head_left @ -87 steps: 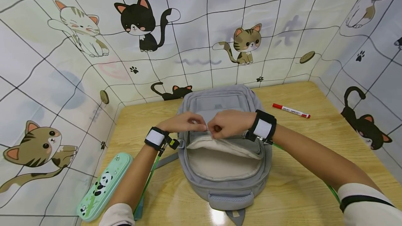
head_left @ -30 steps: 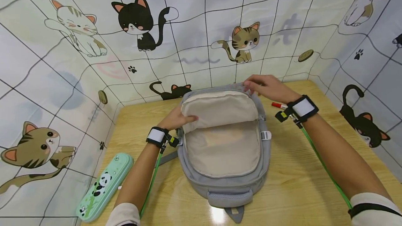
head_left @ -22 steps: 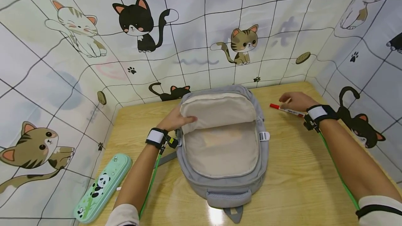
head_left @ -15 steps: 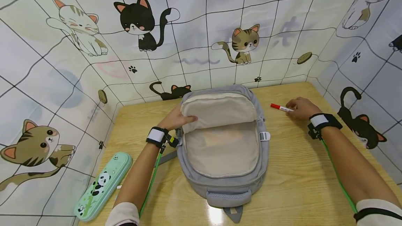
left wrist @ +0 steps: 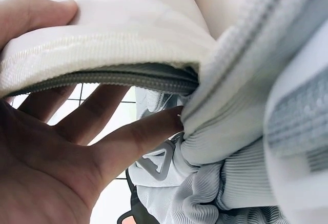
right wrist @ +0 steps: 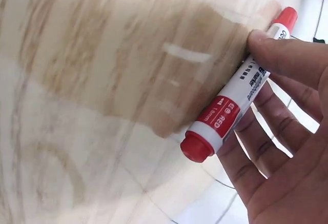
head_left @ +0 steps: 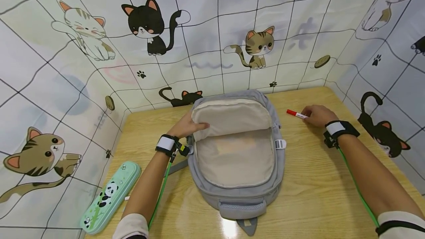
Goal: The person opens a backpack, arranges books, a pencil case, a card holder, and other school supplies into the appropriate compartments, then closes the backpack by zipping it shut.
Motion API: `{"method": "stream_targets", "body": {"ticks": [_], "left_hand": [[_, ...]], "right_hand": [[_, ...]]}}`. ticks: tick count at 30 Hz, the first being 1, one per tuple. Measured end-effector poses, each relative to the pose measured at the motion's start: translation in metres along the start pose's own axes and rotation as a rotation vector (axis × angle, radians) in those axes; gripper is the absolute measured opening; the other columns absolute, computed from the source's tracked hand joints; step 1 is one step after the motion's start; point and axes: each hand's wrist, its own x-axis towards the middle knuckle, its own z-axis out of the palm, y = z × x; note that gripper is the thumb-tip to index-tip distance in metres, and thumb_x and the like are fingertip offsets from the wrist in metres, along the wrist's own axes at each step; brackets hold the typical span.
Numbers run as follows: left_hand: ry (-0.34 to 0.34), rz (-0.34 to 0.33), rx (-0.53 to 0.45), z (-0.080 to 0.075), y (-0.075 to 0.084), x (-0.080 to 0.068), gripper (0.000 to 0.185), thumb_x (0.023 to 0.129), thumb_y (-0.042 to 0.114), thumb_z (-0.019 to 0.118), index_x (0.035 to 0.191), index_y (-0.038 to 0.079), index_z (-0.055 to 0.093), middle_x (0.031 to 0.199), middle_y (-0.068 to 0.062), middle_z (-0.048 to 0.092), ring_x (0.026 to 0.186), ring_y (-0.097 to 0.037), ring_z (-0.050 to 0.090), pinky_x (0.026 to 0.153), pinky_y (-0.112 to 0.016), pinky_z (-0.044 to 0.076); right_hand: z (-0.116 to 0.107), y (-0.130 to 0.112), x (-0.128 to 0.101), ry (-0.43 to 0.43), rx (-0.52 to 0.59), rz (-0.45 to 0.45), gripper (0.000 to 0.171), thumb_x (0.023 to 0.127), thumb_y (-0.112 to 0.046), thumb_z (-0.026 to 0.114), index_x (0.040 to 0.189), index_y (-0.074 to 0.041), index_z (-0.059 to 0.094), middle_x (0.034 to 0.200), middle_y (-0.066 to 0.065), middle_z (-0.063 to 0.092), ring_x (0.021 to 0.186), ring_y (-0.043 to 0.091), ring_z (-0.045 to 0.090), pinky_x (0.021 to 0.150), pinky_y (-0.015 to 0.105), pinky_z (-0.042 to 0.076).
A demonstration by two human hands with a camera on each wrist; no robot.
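A grey backpack point(head_left: 247, 198) lies flat on the wooden table point(head_left: 318, 180), its main pocket unzipped and the cream lining showing. My left hand point(head_left: 188, 124) holds the folded-back flap point(left wrist: 118, 44) at its left edge, with the thumb point(left wrist: 36, 11) on top and the fingers point(left wrist: 128, 142) underneath. To the right of the bag, my right hand point(head_left: 317, 115) grips a red-capped white marker point(head_left: 296, 114). In the right wrist view the thumb point(right wrist: 287, 55) presses the marker point(right wrist: 233, 108) against the fingers behind it, just over the tabletop.
A mint-green panda pencil case point(head_left: 109, 196) lies at the table's front left edge. Cat-patterned cloth walls point(head_left: 212, 40) enclose the table at the back and on both sides. Green cables run from both wrist straps.
The bag's flap has been opened and folded back. My right hand left the flap's top edge, moved right and closed on the marker. The left hand keeps holding the flap.
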Motion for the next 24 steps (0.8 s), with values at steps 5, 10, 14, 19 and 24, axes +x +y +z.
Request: {"method": "stream_targets", "body": {"ticks": [5,10,14,19,24], "left_hand": [[0.000,-0.048,0.018,0.002,-0.002,0.000,0.086,0.095,0.021,0.080,0.166,0.028,0.032,0.149,-0.004,0.058,0.131,-0.028,0.062,0.113,-0.053,0.048],[0.011,-0.029,0.015,0.001,-0.001,0.004,0.078,0.095,0.016,0.080,0.162,0.024,0.040,0.145,-0.007,0.062,0.128,-0.029,0.063,0.111,-0.053,0.049],[0.016,-0.041,0.024,0.000,0.000,0.005,0.073,0.095,0.018,0.079,0.159,0.022,0.045,0.142,-0.008,0.064,0.126,-0.030,0.065,0.110,-0.054,0.050],[0.017,-0.051,0.031,0.003,-0.002,0.001,0.078,0.095,0.019,0.080,0.162,0.024,0.041,0.146,-0.008,0.062,0.127,-0.030,0.065,0.110,-0.053,0.051],[0.009,-0.034,0.007,0.003,0.000,0.001,0.080,0.095,0.015,0.079,0.164,0.025,0.039,0.148,-0.009,0.061,0.128,-0.031,0.064,0.110,-0.054,0.051]], "right_hand": [[-0.014,-0.024,-0.007,0.068,0.008,-0.062,0.028,0.098,-0.017,0.074,0.120,0.000,0.073,0.104,0.019,0.072,0.084,0.029,0.065,0.069,0.044,0.050],[-0.051,-0.087,-0.023,0.226,0.037,-0.178,0.027,0.100,-0.020,0.076,0.123,-0.005,0.074,0.102,0.013,0.072,0.081,0.024,0.063,0.064,0.037,0.046],[-0.079,-0.136,-0.043,0.363,0.099,-0.310,0.026,0.099,-0.019,0.078,0.123,-0.008,0.075,0.104,0.008,0.072,0.087,0.020,0.063,0.070,0.028,0.049],[-0.089,-0.190,-0.066,0.411,0.199,-0.543,0.024,0.094,-0.007,0.082,0.117,-0.010,0.076,0.101,-0.002,0.071,0.086,0.008,0.061,0.073,0.020,0.051],[-0.070,-0.228,-0.078,0.318,0.187,-0.743,0.024,0.091,-0.008,0.084,0.113,-0.016,0.076,0.099,-0.009,0.067,0.081,0.003,0.058,0.067,0.026,0.052]]}}
